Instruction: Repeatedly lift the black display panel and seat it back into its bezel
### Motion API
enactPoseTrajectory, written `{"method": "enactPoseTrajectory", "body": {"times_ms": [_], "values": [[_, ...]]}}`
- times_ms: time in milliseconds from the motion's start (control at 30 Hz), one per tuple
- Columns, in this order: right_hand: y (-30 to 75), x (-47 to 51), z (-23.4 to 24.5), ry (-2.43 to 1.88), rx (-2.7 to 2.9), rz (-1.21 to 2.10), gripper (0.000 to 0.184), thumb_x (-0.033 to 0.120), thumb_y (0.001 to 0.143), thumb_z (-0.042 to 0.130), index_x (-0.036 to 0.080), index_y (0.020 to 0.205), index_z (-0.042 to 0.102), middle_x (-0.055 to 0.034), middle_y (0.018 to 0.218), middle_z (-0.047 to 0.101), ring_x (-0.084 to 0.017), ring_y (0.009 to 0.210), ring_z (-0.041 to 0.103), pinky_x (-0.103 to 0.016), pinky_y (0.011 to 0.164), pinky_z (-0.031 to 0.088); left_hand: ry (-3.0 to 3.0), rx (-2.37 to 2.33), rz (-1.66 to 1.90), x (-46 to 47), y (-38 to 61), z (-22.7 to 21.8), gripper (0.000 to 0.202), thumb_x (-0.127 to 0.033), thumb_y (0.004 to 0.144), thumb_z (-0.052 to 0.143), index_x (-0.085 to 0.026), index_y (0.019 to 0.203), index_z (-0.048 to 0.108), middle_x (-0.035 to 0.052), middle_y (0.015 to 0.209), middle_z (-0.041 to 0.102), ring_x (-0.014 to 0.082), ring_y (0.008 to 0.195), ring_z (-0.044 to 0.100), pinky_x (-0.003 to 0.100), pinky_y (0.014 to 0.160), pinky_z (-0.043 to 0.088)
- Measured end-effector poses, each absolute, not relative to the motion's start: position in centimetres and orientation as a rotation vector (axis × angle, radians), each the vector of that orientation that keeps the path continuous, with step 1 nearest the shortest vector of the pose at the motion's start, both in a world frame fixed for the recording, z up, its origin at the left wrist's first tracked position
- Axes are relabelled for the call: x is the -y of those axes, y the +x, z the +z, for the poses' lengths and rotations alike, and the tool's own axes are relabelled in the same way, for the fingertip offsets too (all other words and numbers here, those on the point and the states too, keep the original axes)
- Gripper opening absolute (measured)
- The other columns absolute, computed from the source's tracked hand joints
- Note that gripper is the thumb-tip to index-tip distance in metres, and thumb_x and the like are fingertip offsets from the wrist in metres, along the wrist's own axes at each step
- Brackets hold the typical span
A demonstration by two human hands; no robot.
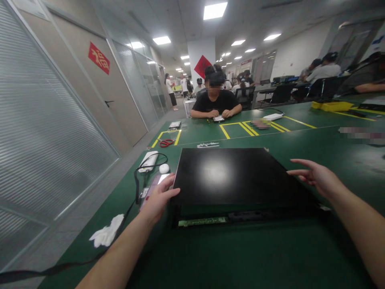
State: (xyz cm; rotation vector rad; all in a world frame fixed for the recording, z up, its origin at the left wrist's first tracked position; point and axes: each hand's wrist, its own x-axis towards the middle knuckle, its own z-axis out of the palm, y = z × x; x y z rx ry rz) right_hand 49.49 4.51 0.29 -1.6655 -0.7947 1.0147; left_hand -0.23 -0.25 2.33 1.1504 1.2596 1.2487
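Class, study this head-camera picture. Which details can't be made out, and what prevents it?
All in the head view:
Black panel: its underside and anything beneath, blocked by itself.
Right hand: whether a fingertip touches the panel, unclear at this angle.
Black strap: its left end, cut off by the picture edge.
Small item by the co-worker's hands: its details, too small.
Pixelated item beyond the panel: its identity, blurred out.

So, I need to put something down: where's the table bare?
Bare tabletop lies between the forearms, before the green circuit strip, and just right of the right hand. It's crowded left of the black panel: left hand, phone-like item, round white object, white box and cable.
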Motion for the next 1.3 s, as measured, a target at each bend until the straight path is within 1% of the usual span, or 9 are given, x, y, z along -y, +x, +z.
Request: {"method": "enactPoseTrajectory", "body": {"times_ms": [100,267,400,633,767,933,1033,1200,1300], "values": [[49.6,-4.6,0.0,-1.683,0.789,1.012,0.041,0.04,0.082,0.052,0.025,0.117,0.066,-0.0106,0.073,0.075,-0.011,0.044,0.045,-0.019,0.039,0.033,1.241,-1.349,1.158,0.4,-0.5,2.4,0.049,-0.025,0.057,0.083,-0.021,0.106,0.079,0.01,0.162,0.039,0.0396,0.152,0.029,0.048,0.12,0.033],[49.6,-4.9,-0.5,-1.691,0.768,0.992,0.036,0.041,0.082,0.057,0.022,0.111,0.067,-0.0123,0.073,0.075,-0.01,0.043,0.044,-0.018,0.039,0.03,1.303,-1.394,1.099,0.6,-0.2,2.6,0.047,-0.022,0.058,0.08,-0.021,0.105,0.077,0.0114,0.163,0.036,0.0371,0.153,0.025,0.05,0.123,0.026],[49.3,-4.9,-0.5,-1.686,0.79,0.976,0.032,0.041,0.084,0.056,0.021,0.105,0.068,-0.0129,0.075,0.075,-0.01,0.043,0.043,-0.02,0.038,0.027,1.3,-1.388,1.072,0.8,0.0,2.7,0.047,-0.027,0.059,0.08,-0.02,0.105,0.077,0.0128,0.163,0.036,0.0364,0.154,0.024,0.051,0.123,0.024],[49.0,-4.7,-0.3,-1.696,0.779,0.937,0.027,0.038,0.083,0.056,0.02,0.099,0.068,-0.013,0.075,0.074,-0.01,0.044,0.044,-0.021,0.04,0.028,1.27,-1.371,1.044,0.9,0.2,2.6,0.046,-0.032,0.061,0.082,-0.018,0.104,0.077,0.0144,0.164,0.035,0.0381,0.152,0.029,0.05,0.122,0.028],[49.6,-5.0,-0.9,-1.708,0.82,0.922,0.031,0.042,0.08,0.058,0.02,0.099,0.07,-0.0139,0.081,0.075,-0.012,0.046,0.047,-0.023,0.041,0.031,1.256,-1.392,1.029,0.9,0.2,2.2,0.047,-0.031,0.059,0.085,-0.018,0.103,0.078,0.0142,0.164,0.035,0.0398,0.15,0.032,0.052,0.121,0.031],[49.4,-4.9,-0.7,-1.744,0.831,0.913,0.038,0.046,0.077,0.059,0.019,0.101,0.069,-0.0136,0.084,0.076,-0.01,0.047,0.047,-0.022,0.043,0.031,1.244,-1.415,1.005,0.8,-0.1,1.7,0.047,-0.03,0.061,0.085,-0.02,0.106,0.077,0.0127,0.166,0.032,0.0377,0.148,0.038,0.047,0.119,0.036],[49.3,-4.9,-0.7,-1.775,0.863,0.886,0.04,0.048,0.075,0.058,0.018,0.1,0.069,-0.014,0.085,0.076,-0.011,0.047,0.047,-0.024,0.044,0.032,1.254,-1.431,1.005,0.7,-0.1,1.5,0.049,-0.03,0.058,0.086,-0.018,0.104,0.076,0.0146,0.165,0.032,0.0375,0.147,0.038,0.046,0.119,0.036],[49.8,-5.3,-1.6,-1.856,1.096,0.728,0.048,0.057,0.074,0.058,0.02,0.102,0.073,-0.0122,0.089,0.077,-0.015,0.052,0.053,-0.031,0.054,0.043,1.245,-1.434,0.988,0.7,0.2,1.4,0.051,-0.032,0.055,0.086,-0.017,0.103,0.076,0.0145,0.166,0.029,0.0386,0.144,0.043,0.047,0.118,0.037],[50.3,-5.5,-2.2,-1.897,1.205,0.638,0.055,0.063,0.075,0.053,0.021,0.104,0.073,-0.0114,0.088,0.077,-0.017,0.053,0.056,-0.035,0.058,0.045,1.266,-1.407,0.968,0.6,0.1,1.2,0.052,-0.032,0.057,0.085,-0.017,0.106,0.075,0.0148,0.165,0.031,0.0389,0.143,0.044,0.048,0.117,0.039]]}}
